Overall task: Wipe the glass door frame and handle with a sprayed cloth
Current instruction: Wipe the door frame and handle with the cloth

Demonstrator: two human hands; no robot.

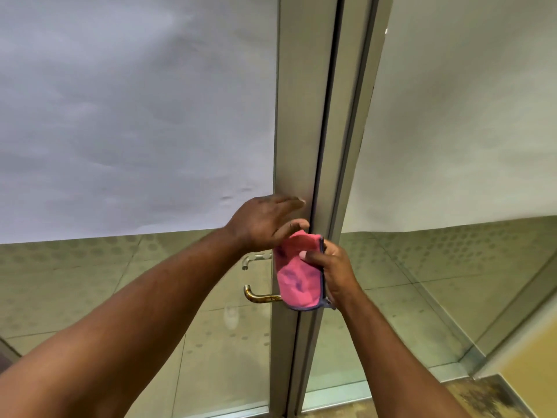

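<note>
A grey metal door frame [297, 116] runs upright through the middle of the head view, with a dark seam beside it. My right hand [334, 273] grips a folded pink cloth [298, 273] with a dark edge, held against the frame at handle height. My left hand [265, 221] hovers just above the cloth with fingers spread, its thumb touching the cloth's top fold. A curved metal handle [259, 295] sticks out to the left of the frame, partly hidden behind the cloth. No spray bottle is in view.
Frosted film covers the upper glass [135, 116] on both sides of the frame. Through the clear lower glass a tiled floor [150, 282] shows. A second glass panel [452, 146] angles away on the right, above a worn floor strip [482, 396].
</note>
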